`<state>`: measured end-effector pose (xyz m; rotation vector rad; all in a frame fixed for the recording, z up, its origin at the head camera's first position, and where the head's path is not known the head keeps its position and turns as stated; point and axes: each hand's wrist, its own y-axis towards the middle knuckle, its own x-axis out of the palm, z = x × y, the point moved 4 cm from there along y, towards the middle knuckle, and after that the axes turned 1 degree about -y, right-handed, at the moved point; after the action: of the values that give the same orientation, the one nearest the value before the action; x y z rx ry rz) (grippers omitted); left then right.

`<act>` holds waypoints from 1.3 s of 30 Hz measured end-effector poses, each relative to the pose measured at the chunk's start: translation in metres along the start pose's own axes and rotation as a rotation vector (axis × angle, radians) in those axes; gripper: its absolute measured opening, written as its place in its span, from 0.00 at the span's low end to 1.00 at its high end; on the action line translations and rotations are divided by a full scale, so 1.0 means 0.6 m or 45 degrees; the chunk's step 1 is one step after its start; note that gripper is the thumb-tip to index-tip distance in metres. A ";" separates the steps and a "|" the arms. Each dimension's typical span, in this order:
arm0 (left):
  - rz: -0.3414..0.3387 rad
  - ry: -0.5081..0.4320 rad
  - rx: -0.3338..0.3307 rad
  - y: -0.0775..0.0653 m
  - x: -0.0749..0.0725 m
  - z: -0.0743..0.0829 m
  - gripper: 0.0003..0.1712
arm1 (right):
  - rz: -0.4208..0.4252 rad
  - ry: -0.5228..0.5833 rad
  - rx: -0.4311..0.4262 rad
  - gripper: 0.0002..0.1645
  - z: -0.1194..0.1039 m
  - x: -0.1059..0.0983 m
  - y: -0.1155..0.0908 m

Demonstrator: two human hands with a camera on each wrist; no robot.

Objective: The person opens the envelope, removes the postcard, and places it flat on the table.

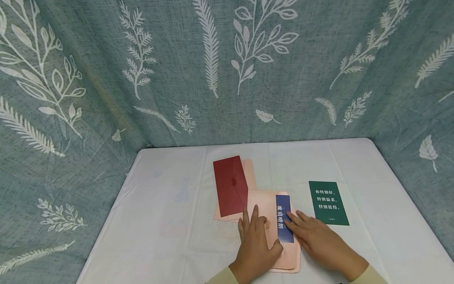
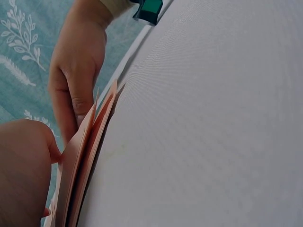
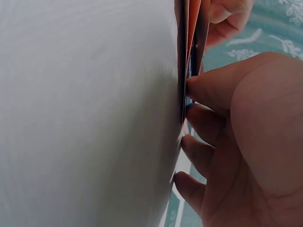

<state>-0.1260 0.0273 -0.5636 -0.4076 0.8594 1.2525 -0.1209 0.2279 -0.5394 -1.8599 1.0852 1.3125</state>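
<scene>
A pink envelope [image 1: 291, 256] lies on the white table, its layers standing apart at the edge in the left wrist view. My left hand [image 1: 257, 246] rests on its top face, fingers spread, with a small round mark beside the index finger. A narrow blue card [image 1: 285, 232] with white characters lies along the envelope's right side. In the right wrist view, a strip of blue shows between the layers. My right hand [image 1: 322, 242] lies with its fingers extended, fingertips touching the card's right edge and the envelope. How far the card reaches under the pink layer is hidden.
A dark red envelope [image 1: 230, 185] lies behind the left hand, over another pink envelope [image 1: 249, 173]. To the right is a green card [image 1: 330, 205] with white characters. Teal leaf-patterned curtains [image 1: 227, 110] hang behind the white table [image 1: 159, 197] and along its sides.
</scene>
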 end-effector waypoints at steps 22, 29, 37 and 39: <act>-0.024 0.015 -0.011 -0.003 0.000 -0.002 0.32 | -0.024 0.016 0.077 0.28 0.016 -0.011 -0.010; -0.036 0.028 -0.026 -0.003 0.001 -0.002 0.33 | -0.036 0.026 0.117 0.27 0.020 -0.013 -0.011; -0.048 0.027 -0.042 -0.002 0.001 -0.001 0.34 | -0.046 0.037 0.144 0.26 0.023 -0.016 -0.011; -0.056 0.030 -0.050 -0.002 0.002 -0.002 0.34 | -0.049 0.032 0.148 0.27 0.024 -0.014 -0.011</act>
<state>-0.1254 0.0272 -0.5654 -0.4713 0.8428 1.2276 -0.1231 0.2455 -0.5358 -1.8071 1.1093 1.1823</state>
